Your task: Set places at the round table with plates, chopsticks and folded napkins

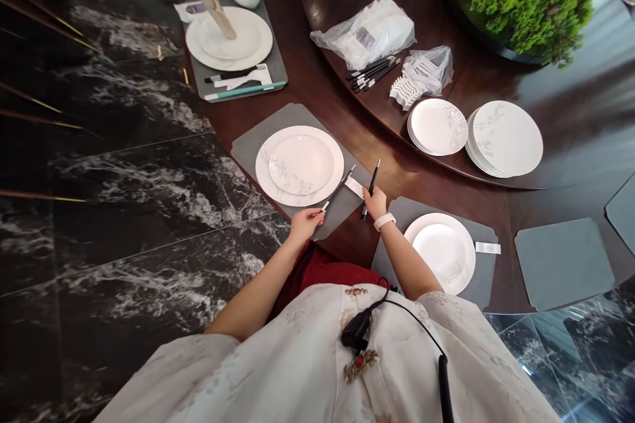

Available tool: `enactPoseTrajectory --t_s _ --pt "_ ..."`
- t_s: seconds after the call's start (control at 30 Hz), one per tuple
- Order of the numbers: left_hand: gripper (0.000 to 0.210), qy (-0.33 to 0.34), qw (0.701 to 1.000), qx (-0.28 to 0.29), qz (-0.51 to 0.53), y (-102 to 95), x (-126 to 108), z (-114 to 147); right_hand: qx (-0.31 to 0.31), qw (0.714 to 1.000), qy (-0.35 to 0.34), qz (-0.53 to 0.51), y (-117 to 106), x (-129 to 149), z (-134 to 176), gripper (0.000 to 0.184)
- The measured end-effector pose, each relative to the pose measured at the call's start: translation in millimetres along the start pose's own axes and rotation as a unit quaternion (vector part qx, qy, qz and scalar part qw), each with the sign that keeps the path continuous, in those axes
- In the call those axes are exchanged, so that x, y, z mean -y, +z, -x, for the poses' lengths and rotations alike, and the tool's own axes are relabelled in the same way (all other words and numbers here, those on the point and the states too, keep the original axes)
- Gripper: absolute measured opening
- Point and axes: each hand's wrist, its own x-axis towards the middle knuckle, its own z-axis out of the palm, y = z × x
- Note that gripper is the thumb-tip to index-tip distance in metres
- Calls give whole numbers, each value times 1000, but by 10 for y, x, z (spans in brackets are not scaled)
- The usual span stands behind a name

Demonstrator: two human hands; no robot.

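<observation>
My left hand (306, 225) pinches the near end of a black chopstick (338, 189) with a silver tip, slanting over the right side of a grey placemat (248, 149). On that mat a small white plate (301, 164) sits on a larger white plate (264, 175). My right hand (376, 201), with a pale band at the wrist, is closed around black chopsticks (374, 175); their exact number is unclear. Between my hands, at the mat's right edge, lies a white chopstick rest (354, 186).
To the right are another placemat (485, 291) with plates and a white rest (487, 248). The raised round centre holds plate stacks (439, 125) (507, 137), loose chopsticks (373, 73), bagged white rests (421, 76), a plastic bag (372, 30) and a green plant (530, 6). A laid setting (237, 89) stands upper left.
</observation>
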Motion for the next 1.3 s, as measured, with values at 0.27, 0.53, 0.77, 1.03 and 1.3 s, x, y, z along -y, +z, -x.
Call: enactPoseTrajectory --t_s 0.27,0.53,0.77,1.03,1.3 --pt "17 126 968 -46 -213 -97 60 1 16 995 -10 102 21 4 -27 14" --pt "17 183 935 -55 -298 -119 14 6 -19 998 19 64 35 -20 -53 10" --pt "21 181 920 -78 -338 -274 95 100 -51 997 41 36 97 -4 -33 11" --pt "32 164 916 -48 -362 -349 144 180 -65 996 42 46 138 -24 -14 11" --pt "26 169 930 -53 -322 -306 146 65 -72 995 52 41 133 -19 -48 13"
